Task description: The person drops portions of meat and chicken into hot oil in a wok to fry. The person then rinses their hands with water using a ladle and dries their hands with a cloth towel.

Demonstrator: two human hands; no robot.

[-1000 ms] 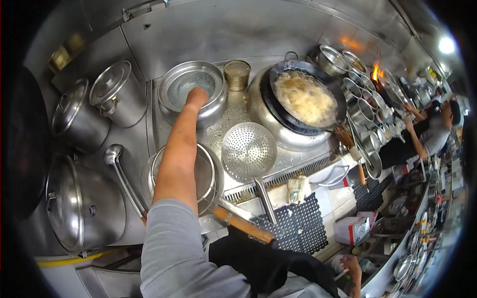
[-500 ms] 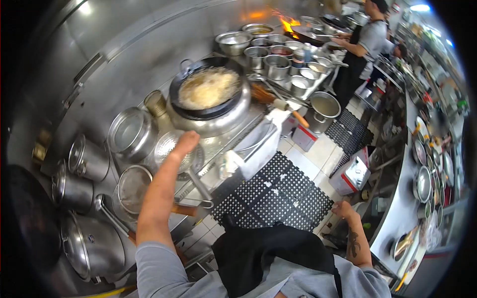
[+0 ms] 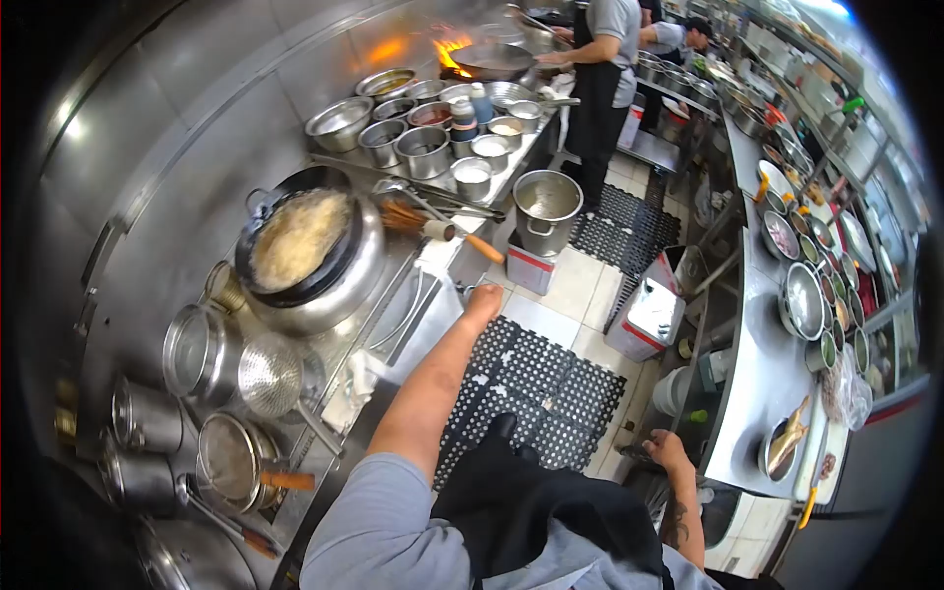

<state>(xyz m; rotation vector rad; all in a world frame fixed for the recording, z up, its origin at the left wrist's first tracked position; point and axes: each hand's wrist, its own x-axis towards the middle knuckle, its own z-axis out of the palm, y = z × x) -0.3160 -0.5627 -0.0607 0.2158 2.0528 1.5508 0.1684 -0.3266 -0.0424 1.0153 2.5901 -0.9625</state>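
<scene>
My left hand [image 3: 481,304] is stretched out over the floor mat beside the stove's edge; its fingers are too small and foreshortened to read. Lower right, my right hand [image 3: 668,448] hangs near the steel counter [image 3: 752,393], fingers loosely curled, and whether it holds anything is unclear. Left of my left hand, a black wok [image 3: 339,258] of bubbling oil with pale food [image 3: 300,239] sits on a round steel burner. Below it a perforated ladle [image 3: 270,376] rests on a pot. A wooden-handled strainer [image 3: 231,454] lies over another pot.
A steel pot [image 3: 547,211] stands on a tin beyond my left hand. Metal containers [image 3: 423,150] of ingredients line the stove's far end, near a flaming wok [image 3: 492,61] and a co-worker [image 3: 602,74]. Bowls [image 3: 803,300] crowd the right counter. A black mat [image 3: 531,393] covers the floor.
The view has swung right, towards the aisle. My left hand has left the water pot, passed over the perforated ladle and now is over the floor. My right arm has come further into view.
</scene>
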